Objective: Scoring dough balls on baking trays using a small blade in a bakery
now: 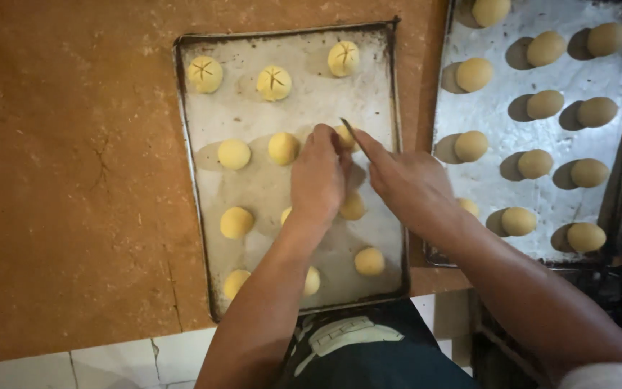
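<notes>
Yellow dough ball (345, 138) sits pinched under the left hand (317, 176)'s closed grip; the right hand (408, 184), just beside it, grips a thin blade (348, 130) above the ball.

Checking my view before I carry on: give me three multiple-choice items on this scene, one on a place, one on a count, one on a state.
1. Where is the left hand?
A. Over the near tray
B. On the right tray
C. On the bare brown counter

2. How many dough balls carry a cut star mark?
A. None
B. Three
C. Eight

3. What does the right hand hold?
A. Nothing
B. A thin blade
C. A rolling pin

Answers: 1 A, its fingers rest on a dough ball there. 2 B, the three scored balls in the far row. 3 B, a slim tip sticks out past the fingers.
</notes>
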